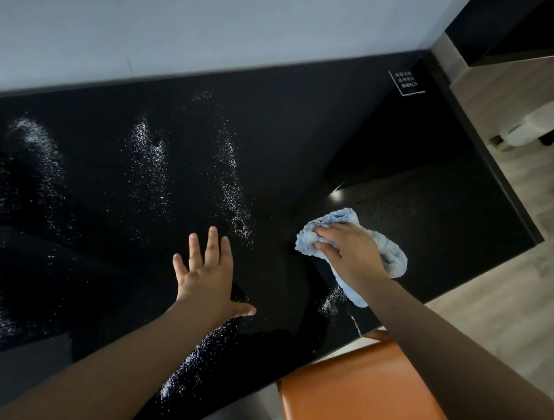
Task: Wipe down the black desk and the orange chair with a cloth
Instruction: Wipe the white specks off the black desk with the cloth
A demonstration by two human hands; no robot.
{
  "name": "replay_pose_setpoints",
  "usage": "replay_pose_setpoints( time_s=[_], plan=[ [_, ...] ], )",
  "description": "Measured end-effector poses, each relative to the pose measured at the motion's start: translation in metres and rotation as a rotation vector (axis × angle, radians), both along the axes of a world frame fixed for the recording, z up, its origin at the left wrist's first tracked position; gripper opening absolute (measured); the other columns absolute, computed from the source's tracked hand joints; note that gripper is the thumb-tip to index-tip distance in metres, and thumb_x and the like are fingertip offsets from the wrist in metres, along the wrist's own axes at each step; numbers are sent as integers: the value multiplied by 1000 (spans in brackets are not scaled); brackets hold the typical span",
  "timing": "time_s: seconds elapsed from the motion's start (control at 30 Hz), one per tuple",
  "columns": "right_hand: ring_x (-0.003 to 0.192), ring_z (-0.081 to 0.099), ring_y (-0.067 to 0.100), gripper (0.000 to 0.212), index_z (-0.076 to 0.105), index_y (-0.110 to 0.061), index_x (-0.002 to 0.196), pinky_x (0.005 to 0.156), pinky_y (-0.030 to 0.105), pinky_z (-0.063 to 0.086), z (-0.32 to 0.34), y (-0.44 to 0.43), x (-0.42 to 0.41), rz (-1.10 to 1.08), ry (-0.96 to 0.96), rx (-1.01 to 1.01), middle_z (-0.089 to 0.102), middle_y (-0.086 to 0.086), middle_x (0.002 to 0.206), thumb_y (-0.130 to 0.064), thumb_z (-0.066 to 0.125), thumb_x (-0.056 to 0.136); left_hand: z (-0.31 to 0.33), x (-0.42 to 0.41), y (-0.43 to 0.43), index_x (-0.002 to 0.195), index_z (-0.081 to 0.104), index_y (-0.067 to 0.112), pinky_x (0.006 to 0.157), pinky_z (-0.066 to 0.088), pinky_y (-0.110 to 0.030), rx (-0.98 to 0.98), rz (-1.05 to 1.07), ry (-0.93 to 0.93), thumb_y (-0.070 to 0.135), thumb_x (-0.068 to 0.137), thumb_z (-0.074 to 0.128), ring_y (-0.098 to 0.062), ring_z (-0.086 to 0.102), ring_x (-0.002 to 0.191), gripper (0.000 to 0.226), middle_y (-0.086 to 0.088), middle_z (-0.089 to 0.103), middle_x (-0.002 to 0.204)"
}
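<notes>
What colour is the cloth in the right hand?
Light blue. The cloth, pressed on the black desk, shows in the head view.

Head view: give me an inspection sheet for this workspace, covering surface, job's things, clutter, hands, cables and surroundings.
Surface: black desk, streaks of white specks across left and middle.
Job's things: light blue cloth on the desk; orange chair at its near edge.
Clutter: small black sign at the far right corner.
Hands: left hand flat on the desk, fingers spread; right hand grips the cloth.
Cables: nothing seen on the desk.
Surroundings: pale wall, wood-look floor, white object on it, unclear.
</notes>
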State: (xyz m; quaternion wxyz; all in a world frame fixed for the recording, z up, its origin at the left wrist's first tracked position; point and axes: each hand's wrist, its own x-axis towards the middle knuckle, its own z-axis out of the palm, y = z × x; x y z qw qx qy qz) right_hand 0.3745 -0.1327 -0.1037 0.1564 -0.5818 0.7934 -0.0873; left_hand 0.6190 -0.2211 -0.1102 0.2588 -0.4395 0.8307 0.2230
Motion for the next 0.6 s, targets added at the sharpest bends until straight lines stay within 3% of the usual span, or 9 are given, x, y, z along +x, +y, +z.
replay_pose_setpoints(
  time_s=[0.1,0.6],
  plan=[
    [113,56,14,27,64,-18,119,96,25,40,1,17,4,-10,11,4,67,-3,116,-22,55,94,1,1,1,150,-16,9,116,4,-62,0,-11,2,80,60,64,-40,-24,142,140,-10,-34,154],
    [109,58,15,27,64,-20,119,94,31,44,2,95,27,-121,10,11,67,-3,113,-22,56,92,-3,2,0,149,-20,9,115,5,-62,-18,-69,-59,81,51,69,-41,-23,142,150,-11,-36,152]
  ],
)
